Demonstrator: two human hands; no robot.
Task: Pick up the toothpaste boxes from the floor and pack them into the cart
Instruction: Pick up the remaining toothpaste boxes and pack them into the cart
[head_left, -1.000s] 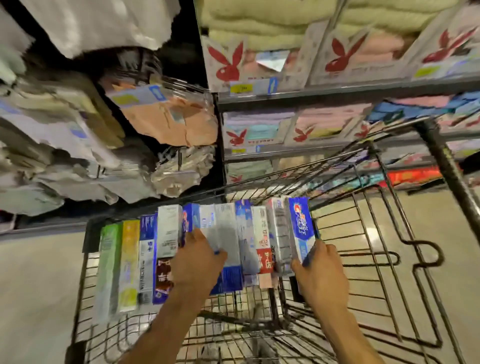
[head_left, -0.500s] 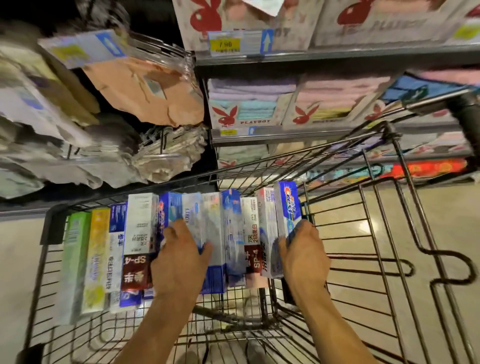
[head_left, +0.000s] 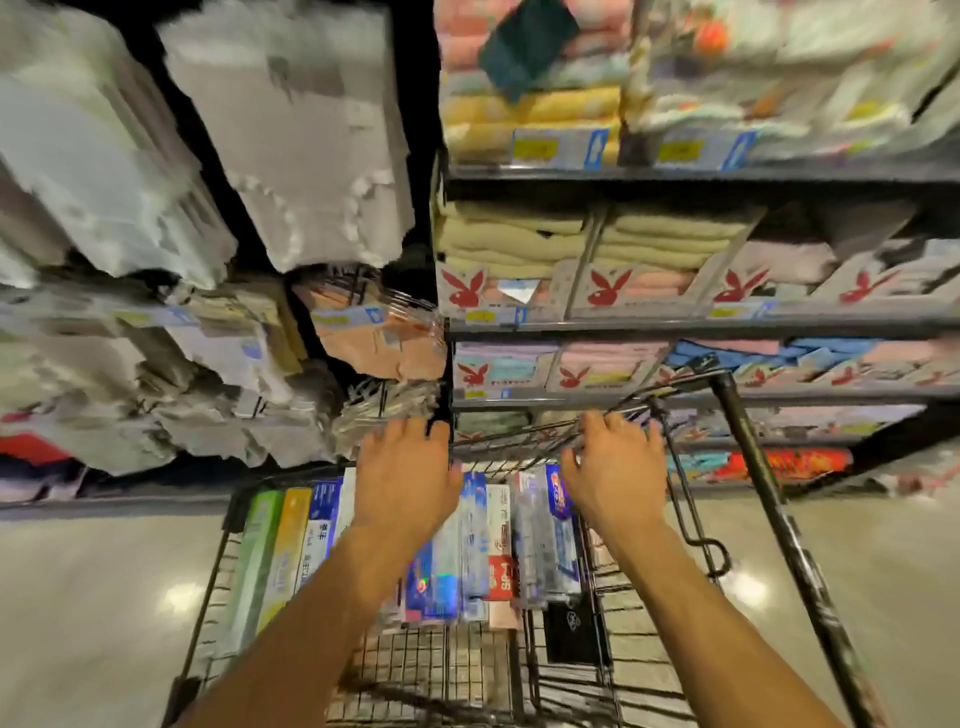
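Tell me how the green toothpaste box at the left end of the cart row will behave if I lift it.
Probably stiff and light: the green toothpaste box looks like a straight-edged carton. Long and narrow, with the yellow box on one side, it could tip or slide in the wire cart.

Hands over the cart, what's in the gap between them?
In the head view, a row of toothpaste boxes shows between the left hand and the right hand, packed side by side in the wire cart.
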